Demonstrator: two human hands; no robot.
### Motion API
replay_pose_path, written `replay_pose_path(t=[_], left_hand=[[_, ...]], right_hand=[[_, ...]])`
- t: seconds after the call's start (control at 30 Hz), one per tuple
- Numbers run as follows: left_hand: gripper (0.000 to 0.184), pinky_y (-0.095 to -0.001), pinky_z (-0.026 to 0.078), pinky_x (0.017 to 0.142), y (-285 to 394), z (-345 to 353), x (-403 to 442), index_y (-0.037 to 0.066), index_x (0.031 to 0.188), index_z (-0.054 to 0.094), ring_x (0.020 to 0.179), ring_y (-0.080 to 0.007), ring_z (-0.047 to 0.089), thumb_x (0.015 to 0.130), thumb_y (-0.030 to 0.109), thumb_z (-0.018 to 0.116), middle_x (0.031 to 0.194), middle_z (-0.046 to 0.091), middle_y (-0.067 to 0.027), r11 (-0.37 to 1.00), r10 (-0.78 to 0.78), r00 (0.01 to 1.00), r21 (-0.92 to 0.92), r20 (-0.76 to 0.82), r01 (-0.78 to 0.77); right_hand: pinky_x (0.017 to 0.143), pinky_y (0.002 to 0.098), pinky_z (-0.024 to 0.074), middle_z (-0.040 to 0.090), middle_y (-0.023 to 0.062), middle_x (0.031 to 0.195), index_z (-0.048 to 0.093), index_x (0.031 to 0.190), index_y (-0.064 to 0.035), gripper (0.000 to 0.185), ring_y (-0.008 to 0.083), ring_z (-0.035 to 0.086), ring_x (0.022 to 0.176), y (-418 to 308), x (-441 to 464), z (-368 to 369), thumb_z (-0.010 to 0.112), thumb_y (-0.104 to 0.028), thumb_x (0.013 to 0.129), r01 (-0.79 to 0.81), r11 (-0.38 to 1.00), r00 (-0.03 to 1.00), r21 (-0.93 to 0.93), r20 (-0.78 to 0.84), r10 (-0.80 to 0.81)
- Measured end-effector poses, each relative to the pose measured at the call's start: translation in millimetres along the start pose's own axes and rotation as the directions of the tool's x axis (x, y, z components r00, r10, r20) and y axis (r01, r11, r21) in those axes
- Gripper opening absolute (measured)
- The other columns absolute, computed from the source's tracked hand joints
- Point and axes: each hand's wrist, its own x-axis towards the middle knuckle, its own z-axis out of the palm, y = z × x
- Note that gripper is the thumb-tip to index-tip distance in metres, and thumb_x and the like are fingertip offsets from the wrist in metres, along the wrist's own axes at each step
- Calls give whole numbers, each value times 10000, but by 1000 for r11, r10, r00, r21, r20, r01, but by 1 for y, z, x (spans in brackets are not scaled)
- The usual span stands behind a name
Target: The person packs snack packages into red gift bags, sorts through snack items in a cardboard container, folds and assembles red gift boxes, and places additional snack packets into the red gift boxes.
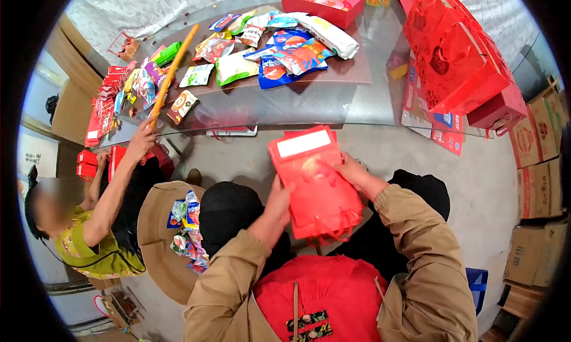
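Above my lap I hold a stack of flat red gift bags point(318, 187) with a white panel at the far end and loose strings at the near end. My left hand point(277, 206) is closed on its left edge. My right hand point(352, 173) grips the right edge, thumb on top. Beyond the stack is the glass table point(357, 101), where several snack packets point(238, 65) lie, together with a small brown packet point(182, 107) near the front edge.
Standing red gift bags point(455, 56) and an open red box point(324, 4) are on the table. At left, a person point(98, 235) holds a yellow stick point(173, 74) over small red boxes point(107, 104). A cardboard box point(163, 241) with packets stands by my left knee; cartons point(535, 187) line the right.
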Motion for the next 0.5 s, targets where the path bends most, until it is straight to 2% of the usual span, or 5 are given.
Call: replay_pose_path(t=[0.1, 0.17, 0.27, 0.37, 0.5], left_hand=[[467, -407, 513, 960, 16, -9, 46, 59, 1448, 386, 1179, -262, 577, 993, 62, 487, 1353, 549, -132, 994, 6, 1000, 113, 26, -9], [440, -379, 506, 951, 16, -24, 69, 45, 1436, 412, 1167, -241, 582, 1002, 80, 476, 1347, 556, -127, 990, 0, 996, 142, 92, -13], [403, -360, 499, 948, 12, -23, 71, 35, 1411, 449, 1136, -216, 596, 1013, 100, 459, 1325, 577, -108, 969, -109, 994, 219, -30, 113], [384, -358, 496, 949, -15, -43, 85, 31, 1396, 471, 1110, -201, 606, 1020, 104, 445, 1296, 598, -87, 938, -34, 999, 344, -15, 37], [377, -342, 493, 942, -19, -38, 82, 26, 1386, 487, 1099, -186, 607, 1017, 96, 452, 1281, 608, -76, 941, 30, 999, 337, -39, -15]], right_hand=[[924, 360, 508, 594, 135, 1263, 386, 1416, 6, 532, 216, 607, 1078, 3, 22, 3, 598, -110, 942, 100, 974, 995, 204, -15, -99], [897, 383, 532, 585, 149, 1264, 378, 1424, -23, 518, 242, 619, 1065, 14, 39, -2, 577, -117, 955, 33, 980, 999, 196, -21, -29], [859, 399, 566, 584, 164, 1265, 387, 1418, -28, 500, 254, 625, 1074, 12, 43, 0, 577, -148, 971, -74, 966, 997, 249, 11, 74], [812, 398, 584, 608, 166, 1224, 445, 1365, -2, 451, 249, 647, 1027, 1, 44, -1, 591, -152, 966, -108, 957, 994, 268, 58, 96], [790, 395, 590, 639, 149, 1160, 517, 1292, 18, 387, 241, 666, 966, 15, 56, -7, 608, -152, 956, -151, 941, 986, 301, 107, 125]])
